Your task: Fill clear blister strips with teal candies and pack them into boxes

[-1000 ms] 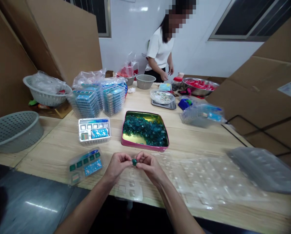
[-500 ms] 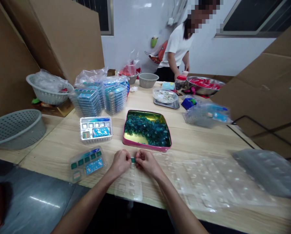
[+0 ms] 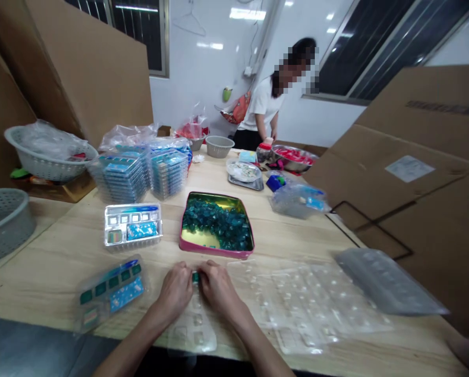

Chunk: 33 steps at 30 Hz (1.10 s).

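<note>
Now left hand, right hand, teal piece lower, at tray.

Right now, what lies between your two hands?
A small teal piece, pinched between the left hand and right hand, above a clear tray; the head view shows it.

The left hand and right hand meet, fingers pinched together.

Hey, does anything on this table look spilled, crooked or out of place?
Nothing spilled or broken. The filled tray beside the left hand lies skewed by the table front edge, and the empty clear trays beyond the right hand overlap loosely. Both hands pinch a teal piece; the rest sit inside the pink tin.
</note>
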### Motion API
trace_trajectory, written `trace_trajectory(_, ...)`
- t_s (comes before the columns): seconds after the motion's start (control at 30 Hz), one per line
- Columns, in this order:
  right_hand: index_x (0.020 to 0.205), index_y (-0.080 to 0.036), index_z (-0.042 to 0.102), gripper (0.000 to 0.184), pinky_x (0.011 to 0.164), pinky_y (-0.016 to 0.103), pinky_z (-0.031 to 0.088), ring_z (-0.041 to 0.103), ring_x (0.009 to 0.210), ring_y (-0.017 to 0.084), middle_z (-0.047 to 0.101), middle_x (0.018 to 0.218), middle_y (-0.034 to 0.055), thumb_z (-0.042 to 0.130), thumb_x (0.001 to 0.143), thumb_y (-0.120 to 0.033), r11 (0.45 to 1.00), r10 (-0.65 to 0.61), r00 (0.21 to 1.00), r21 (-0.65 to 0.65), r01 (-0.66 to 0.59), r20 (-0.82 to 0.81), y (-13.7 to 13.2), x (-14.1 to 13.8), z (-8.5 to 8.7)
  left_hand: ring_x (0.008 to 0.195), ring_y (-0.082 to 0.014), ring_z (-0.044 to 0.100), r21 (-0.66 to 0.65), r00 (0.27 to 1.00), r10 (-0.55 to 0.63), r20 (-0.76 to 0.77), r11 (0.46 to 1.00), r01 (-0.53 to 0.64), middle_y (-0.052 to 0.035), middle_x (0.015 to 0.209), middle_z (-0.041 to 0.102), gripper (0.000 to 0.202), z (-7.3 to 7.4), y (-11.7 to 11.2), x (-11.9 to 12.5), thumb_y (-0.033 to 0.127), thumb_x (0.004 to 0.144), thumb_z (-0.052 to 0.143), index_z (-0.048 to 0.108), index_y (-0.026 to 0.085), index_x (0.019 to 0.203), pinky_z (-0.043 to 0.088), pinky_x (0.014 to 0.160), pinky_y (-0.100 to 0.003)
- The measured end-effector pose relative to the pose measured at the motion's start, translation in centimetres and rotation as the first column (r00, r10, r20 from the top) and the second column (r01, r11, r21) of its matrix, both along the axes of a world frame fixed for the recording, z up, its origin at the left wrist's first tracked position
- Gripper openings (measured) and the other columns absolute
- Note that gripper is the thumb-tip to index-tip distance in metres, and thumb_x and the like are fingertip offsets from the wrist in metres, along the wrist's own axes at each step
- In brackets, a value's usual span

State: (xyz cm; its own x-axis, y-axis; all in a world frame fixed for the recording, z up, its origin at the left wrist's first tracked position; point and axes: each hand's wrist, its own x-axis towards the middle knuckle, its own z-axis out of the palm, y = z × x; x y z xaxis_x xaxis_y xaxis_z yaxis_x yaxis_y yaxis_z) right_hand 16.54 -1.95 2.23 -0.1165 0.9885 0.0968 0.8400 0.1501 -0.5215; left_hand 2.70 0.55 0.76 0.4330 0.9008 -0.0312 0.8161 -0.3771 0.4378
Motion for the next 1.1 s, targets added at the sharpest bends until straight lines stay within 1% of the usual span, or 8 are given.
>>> trace_trajectory(0.17,0.080,-0.019,0.068,0.024,0.065,0.025,0.041,0.061,0.072,0.017,0.066,0.078,0.0050,0.047,0.079,-0.007,0.985,-0.056,0.996,0.158,0.066,-0.066,3.0,4.1,2.1,0.081,-0.0201,0.062,0.018,0.986,0.053,0.156,0.998,-0.057,-0.0074,0.080,0.064,0.027,-1.0,-0.1,-0.2,0.002,0.078,0.039,0.062,0.015,0.081,0.042,0.074,-0.028)
trace_trajectory(0.37,0.091,-0.017,0.069,0.024,0.067,0.024,0.040,0.062,0.086,0.020,0.066,0.097,0.0094,0.052,0.077,-0.008,0.991,-0.110,0.861,-0.010,0.133,0.497,8.7,6.7,3.0,0.074,-0.0183,0.059,0.023,0.960,0.084,0.267,0.995,-0.094,-0.0048,0.074,0.061,0.022,-1.5,-0.2,-0.3,0.000,0.072,0.042,0.057,0.016,0.073,0.040,0.068,-0.026)
trace_trajectory(0.8,0.081,-0.015,0.067,0.020,0.065,0.024,0.039,0.062,0.087,0.020,0.065,0.095,0.0106,0.051,0.073,-0.006,0.996,-0.056,0.889,-0.030,0.078,0.454,9.3,7.2,2.8,0.058,-0.0136,0.054,-0.060,0.877,0.058,0.478,0.998,-0.033,-0.0001,0.062,0.061,0.024,-1.4,2.0,-1.3,0.001,0.069,0.046,0.065,0.016,0.072,0.039,0.059,-0.023)
trace_trajectory(0.87,0.082,-0.017,0.066,0.017,0.065,0.024,0.040,0.062,0.081,0.018,0.067,0.085,0.0067,0.053,0.074,-0.012,0.996,-0.082,0.937,-0.003,0.088,0.341,8.5,7.5,2.9,0.056,-0.0125,0.053,-0.081,0.846,0.072,0.529,0.996,-0.033,0.0011,0.059,0.060,0.023,-1.3,2.1,-1.3,0.003,0.069,0.047,0.066,0.016,0.071,0.039,0.057,-0.022)
trace_trajectory(0.93,0.078,-0.017,0.065,0.009,0.061,0.025,0.042,0.061,0.069,0.017,0.066,0.072,0.0031,0.057,0.075,-0.020,0.995,-0.101,0.994,-0.028,0.100,-0.028,7.1,7.5,2.7,0.053,-0.0114,0.051,-0.145,0.781,0.126,0.612,0.988,-0.046,0.0018,0.057,0.058,0.020,-1.0,2.0,-1.1,0.006,0.069,0.049,0.066,0.016,0.071,0.038,0.054,-0.021)
trace_trajectory(0.97,0.075,-0.017,0.064,0.008,0.059,0.025,0.042,0.059,0.064,0.016,0.065,0.068,0.0018,0.061,0.073,-0.025,0.994,-0.103,0.954,-0.068,0.087,-0.281,6.2,7.2,2.6,0.052,-0.0109,0.051,-0.201,0.734,0.170,0.658,0.978,-0.047,0.0020,0.056,0.058,0.017,-0.8,1.8,-1.0,0.009,0.070,0.050,0.066,0.016,0.072,0.038,0.052,-0.021)
trace_trajectory(1.03,0.070,-0.017,0.064,0.016,0.056,0.026,0.042,0.055,0.057,0.014,0.064,0.065,0.0007,0.071,0.066,-0.031,0.988,-0.114,0.718,-0.156,0.008,-0.687,4.2,6.2,2.2,0.051,-0.0104,0.052,-0.337,0.614,0.273,0.741,0.941,-0.012,0.0012,0.057,0.058,0.013,-0.1,1.3,-0.6,0.016,0.071,0.054,0.066,0.013,0.077,0.039,0.049,-0.020)
trace_trajectory(1.1,0.066,-0.017,0.064,0.021,0.054,0.025,0.041,0.053,0.055,0.012,0.063,0.065,0.0001,0.077,0.060,-0.032,0.974,-0.147,0.531,-0.215,-0.067,-0.835,2.3,4.7,1.9,0.055,-0.0109,0.055,-0.430,0.489,0.346,0.801,0.900,0.067,-0.0015,0.065,0.063,0.019,0.8,0.7,-0.2,0.022,0.069,0.061,0.066,0.012,0.084,0.041,0.050,-0.020)
